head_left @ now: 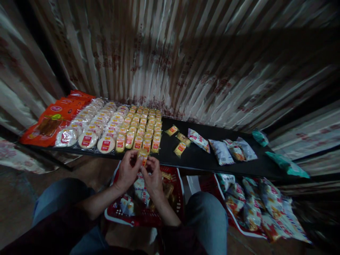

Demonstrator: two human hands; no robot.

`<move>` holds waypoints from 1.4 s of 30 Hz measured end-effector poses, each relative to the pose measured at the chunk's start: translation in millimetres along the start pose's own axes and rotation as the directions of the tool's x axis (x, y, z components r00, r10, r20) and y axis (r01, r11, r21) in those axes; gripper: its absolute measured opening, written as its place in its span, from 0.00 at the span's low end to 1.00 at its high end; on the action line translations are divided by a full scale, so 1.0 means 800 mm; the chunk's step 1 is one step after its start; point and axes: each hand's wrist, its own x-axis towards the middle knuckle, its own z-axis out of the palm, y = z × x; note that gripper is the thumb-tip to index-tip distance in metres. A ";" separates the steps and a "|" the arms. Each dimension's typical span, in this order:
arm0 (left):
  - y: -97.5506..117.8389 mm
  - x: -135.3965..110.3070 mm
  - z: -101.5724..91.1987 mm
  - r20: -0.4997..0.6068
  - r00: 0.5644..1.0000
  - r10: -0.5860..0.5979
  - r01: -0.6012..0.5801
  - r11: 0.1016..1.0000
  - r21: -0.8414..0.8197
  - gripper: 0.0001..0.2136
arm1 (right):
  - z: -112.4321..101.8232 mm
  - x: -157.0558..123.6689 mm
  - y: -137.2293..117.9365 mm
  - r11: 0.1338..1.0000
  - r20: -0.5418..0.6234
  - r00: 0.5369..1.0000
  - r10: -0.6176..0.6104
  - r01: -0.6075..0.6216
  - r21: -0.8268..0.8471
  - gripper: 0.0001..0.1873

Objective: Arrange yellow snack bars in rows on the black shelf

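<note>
While both hands were raised over the near edge of the table [196, 156], the small yellow packet [142, 158] sat between their fingertips, label showing. Fingers of left hand [126, 171] and right hand [154, 179] bent in narrow, holding it from either side. Just beyond the fingertips: yellow packets [139, 131] in close rows. Left of the fingers: round white packets [106, 143], then, farther out, orange bags [50, 124]. Right of them: three loose packets [180, 149], white bags [221, 152], green bags [287, 164] at the far end. Below the fingers: red basket [145, 221], partly filled with packets. Well beyond them hung a patterned curtain [159, 71].
</note>
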 end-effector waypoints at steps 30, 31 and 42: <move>-0.027 0.055 -0.030 -0.213 0.902 0.376 -0.229 0.834 0.501 0.10 | 0.068 0.048 -0.006 0.891 0.071 0.962 -0.264 0.271 -0.364 0.19; -0.027 0.055 -0.030 -0.211 0.895 0.392 -0.244 0.828 0.504 0.09 | 0.068 0.049 -0.007 0.882 0.071 0.963 -0.258 0.265 -0.390 0.17; -0.035 0.051 -0.027 -0.167 0.886 0.432 -0.292 0.801 0.523 0.06 | 0.067 0.051 -0.009 0.696 0.075 0.962 -0.262 0.243 -0.675 0.06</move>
